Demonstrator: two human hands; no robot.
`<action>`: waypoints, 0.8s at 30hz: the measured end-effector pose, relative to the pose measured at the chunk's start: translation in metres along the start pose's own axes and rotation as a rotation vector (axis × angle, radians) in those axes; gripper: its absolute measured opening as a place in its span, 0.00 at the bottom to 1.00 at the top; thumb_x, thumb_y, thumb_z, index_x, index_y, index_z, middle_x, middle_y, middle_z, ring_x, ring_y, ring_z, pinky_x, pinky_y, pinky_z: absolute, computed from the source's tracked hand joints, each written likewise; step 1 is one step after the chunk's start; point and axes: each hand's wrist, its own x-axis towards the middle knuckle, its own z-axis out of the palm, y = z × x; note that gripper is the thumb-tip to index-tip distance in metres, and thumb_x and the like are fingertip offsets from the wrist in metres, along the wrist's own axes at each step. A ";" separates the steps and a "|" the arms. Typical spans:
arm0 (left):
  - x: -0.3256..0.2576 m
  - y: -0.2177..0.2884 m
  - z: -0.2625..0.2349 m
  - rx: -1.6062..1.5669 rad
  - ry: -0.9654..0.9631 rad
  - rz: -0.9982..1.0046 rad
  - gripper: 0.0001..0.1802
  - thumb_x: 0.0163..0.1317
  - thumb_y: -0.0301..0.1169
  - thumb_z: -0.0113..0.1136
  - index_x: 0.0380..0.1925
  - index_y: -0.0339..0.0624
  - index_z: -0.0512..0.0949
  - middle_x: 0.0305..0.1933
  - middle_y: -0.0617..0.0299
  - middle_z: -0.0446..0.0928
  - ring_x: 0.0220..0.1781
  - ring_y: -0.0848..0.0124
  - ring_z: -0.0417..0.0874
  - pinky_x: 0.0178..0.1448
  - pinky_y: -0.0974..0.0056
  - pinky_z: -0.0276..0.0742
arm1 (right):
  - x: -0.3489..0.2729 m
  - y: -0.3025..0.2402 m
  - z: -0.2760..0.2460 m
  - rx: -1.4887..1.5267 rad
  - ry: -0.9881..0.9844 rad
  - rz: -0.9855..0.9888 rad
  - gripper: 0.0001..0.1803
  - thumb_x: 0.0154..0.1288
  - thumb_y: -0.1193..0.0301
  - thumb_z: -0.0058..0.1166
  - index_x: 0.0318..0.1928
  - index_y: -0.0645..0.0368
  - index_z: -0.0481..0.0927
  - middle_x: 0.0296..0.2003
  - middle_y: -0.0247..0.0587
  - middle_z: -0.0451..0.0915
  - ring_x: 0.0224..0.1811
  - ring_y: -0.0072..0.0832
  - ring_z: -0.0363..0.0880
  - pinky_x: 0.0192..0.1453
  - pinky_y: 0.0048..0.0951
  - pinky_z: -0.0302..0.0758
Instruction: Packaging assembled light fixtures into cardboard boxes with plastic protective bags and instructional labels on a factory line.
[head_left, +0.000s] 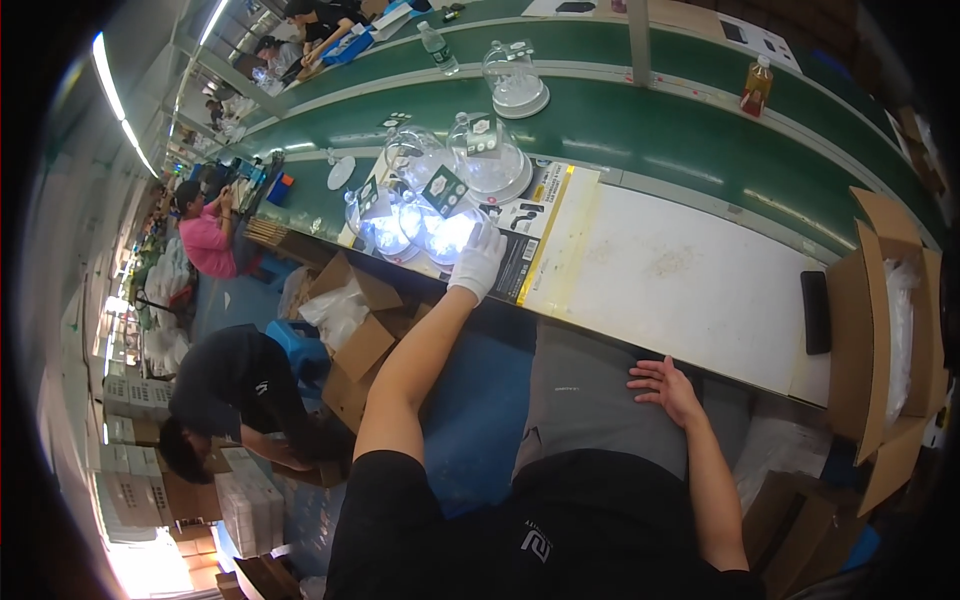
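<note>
The gloved left hand [478, 262] lies flat and unclenched against a lit clear plastic dome lamp [452, 235], apparently steadying it; more glossy domes [488, 155] with tags cluster just beyond on the surface [680, 270]. The bare right hand [668, 388] rests loose on the grey-trousered thigh [590, 400], gripping nothing.
</note>
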 end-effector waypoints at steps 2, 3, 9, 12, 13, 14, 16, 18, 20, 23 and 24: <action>0.003 0.003 0.000 0.018 -0.024 -0.005 0.23 0.66 0.32 0.47 0.60 0.38 0.74 0.63 0.50 0.73 0.74 0.53 0.65 0.79 0.49 0.55 | -0.001 0.001 -0.001 0.001 0.000 0.003 0.38 0.80 0.44 0.31 0.64 0.68 0.71 0.58 0.53 0.79 0.56 0.39 0.83 0.52 0.38 0.84; 0.003 0.004 -0.001 0.038 -0.053 -0.014 0.24 0.66 0.31 0.47 0.61 0.38 0.73 0.63 0.50 0.73 0.74 0.53 0.66 0.79 0.49 0.55 | 0.000 0.001 0.000 -0.012 0.000 0.001 0.36 0.81 0.45 0.32 0.63 0.67 0.71 0.58 0.53 0.79 0.56 0.40 0.83 0.52 0.38 0.83; 0.001 0.027 -0.022 -0.245 0.015 -0.069 0.26 0.64 0.29 0.49 0.63 0.38 0.71 0.64 0.49 0.72 0.69 0.52 0.69 0.75 0.49 0.60 | -0.009 -0.031 0.025 -0.188 0.035 -0.194 0.24 0.82 0.58 0.40 0.59 0.67 0.77 0.56 0.48 0.81 0.55 0.34 0.83 0.52 0.34 0.83; 0.026 0.040 -0.050 -0.516 -0.056 -0.096 0.25 0.63 0.29 0.52 0.62 0.39 0.72 0.60 0.50 0.76 0.65 0.54 0.74 0.68 0.52 0.68 | 0.003 -0.065 0.018 -0.371 0.159 -0.446 0.17 0.80 0.66 0.46 0.54 0.68 0.80 0.53 0.44 0.82 0.53 0.29 0.83 0.52 0.30 0.80; 0.029 0.035 -0.054 -0.511 0.083 -0.114 0.23 0.64 0.28 0.52 0.60 0.40 0.73 0.58 0.50 0.78 0.62 0.53 0.77 0.65 0.51 0.71 | 0.018 -0.076 0.016 -0.474 0.206 -0.549 0.16 0.79 0.67 0.47 0.54 0.67 0.80 0.53 0.43 0.83 0.52 0.28 0.83 0.52 0.29 0.80; 0.042 0.033 -0.061 -0.539 0.142 -0.143 0.22 0.63 0.27 0.52 0.59 0.40 0.73 0.57 0.49 0.78 0.61 0.52 0.77 0.64 0.50 0.71 | 0.031 -0.093 0.019 -0.592 0.359 -0.544 0.15 0.77 0.67 0.50 0.53 0.66 0.81 0.53 0.46 0.83 0.53 0.34 0.83 0.56 0.33 0.78; 0.080 0.027 -0.089 -0.707 0.222 -0.182 0.23 0.62 0.25 0.53 0.60 0.39 0.73 0.55 0.46 0.78 0.58 0.48 0.77 0.63 0.48 0.72 | 0.066 -0.115 0.016 -1.054 0.671 -0.795 0.16 0.74 0.67 0.53 0.55 0.64 0.80 0.57 0.52 0.80 0.60 0.44 0.78 0.64 0.40 0.74; 0.120 0.013 -0.106 -0.721 0.343 -0.176 0.24 0.62 0.25 0.55 0.60 0.38 0.72 0.54 0.45 0.78 0.57 0.47 0.78 0.61 0.49 0.73 | 0.101 -0.119 0.014 -1.275 0.733 -0.816 0.23 0.73 0.62 0.54 0.62 0.63 0.75 0.65 0.56 0.72 0.72 0.49 0.65 0.76 0.49 0.59; 0.162 -0.002 -0.124 -0.666 0.464 -0.156 0.24 0.62 0.27 0.56 0.61 0.40 0.72 0.53 0.48 0.78 0.57 0.49 0.78 0.60 0.49 0.73 | 0.123 -0.110 0.000 -1.416 0.656 -0.790 0.28 0.72 0.57 0.54 0.64 0.62 0.72 0.68 0.53 0.69 0.75 0.48 0.60 0.80 0.52 0.50; 0.211 -0.038 -0.143 -0.536 0.460 -0.163 0.23 0.64 0.29 0.56 0.60 0.44 0.72 0.53 0.48 0.78 0.55 0.51 0.80 0.58 0.48 0.76 | 0.124 -0.104 0.022 -1.599 0.740 -0.766 0.27 0.70 0.57 0.56 0.63 0.58 0.74 0.69 0.46 0.68 0.76 0.43 0.59 0.80 0.52 0.50; 0.229 -0.049 -0.145 -0.516 0.395 -0.201 0.22 0.64 0.29 0.55 0.60 0.46 0.72 0.54 0.48 0.78 0.54 0.51 0.80 0.57 0.47 0.77 | 0.127 -0.107 0.020 -1.600 0.753 -0.761 0.27 0.70 0.57 0.56 0.63 0.58 0.74 0.69 0.46 0.68 0.76 0.43 0.59 0.80 0.52 0.50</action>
